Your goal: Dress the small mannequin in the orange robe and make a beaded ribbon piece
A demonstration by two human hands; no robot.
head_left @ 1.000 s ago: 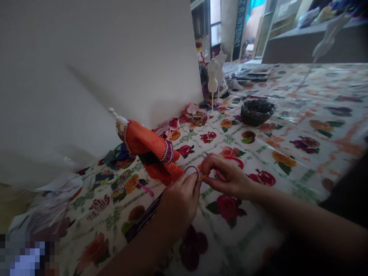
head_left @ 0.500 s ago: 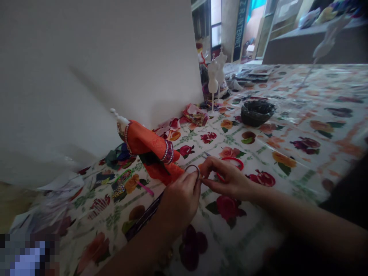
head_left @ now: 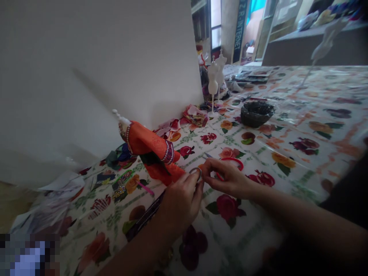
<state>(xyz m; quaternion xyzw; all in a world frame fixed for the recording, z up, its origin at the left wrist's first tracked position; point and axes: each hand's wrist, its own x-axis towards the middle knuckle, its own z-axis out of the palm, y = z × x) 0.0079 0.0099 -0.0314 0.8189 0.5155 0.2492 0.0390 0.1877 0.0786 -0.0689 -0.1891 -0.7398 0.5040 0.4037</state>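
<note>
My left hand (head_left: pixel 184 199) pinches a curled loop of dark trim (head_left: pixel 196 170) between thumb and fingers. A long dark ribbon with a white dotted line (head_left: pixel 146 216) runs out from under that hand. My right hand (head_left: pixel 222 174) is closed in a pinch just right of the loop, its fingertips close to the left ones; what they hold is too small to see. Partly beneath the right hand lie scissors with red handles (head_left: pixel 236 161). Beyond my left hand a small dress form in an orange beaded garment (head_left: pixel 149 143) leans over, its skirt behind the hand.
Bead packets (head_left: pixel 122 186) and a pink stick (head_left: pixel 146 188) lie left on the flowered tablecloth (head_left: pixel 201 230). White mini dress forms (head_left: pixel 212 80) and fabric scraps (head_left: pixel 195 115) stand or lie by the wall. A black bowl (head_left: pixel 257 114) sits farther back, right of centre.
The loop at my left fingertips has tipped down and right and looks smaller. My right fingers have drawn closer together. The dressed form appears shifted very slightly right.
</note>
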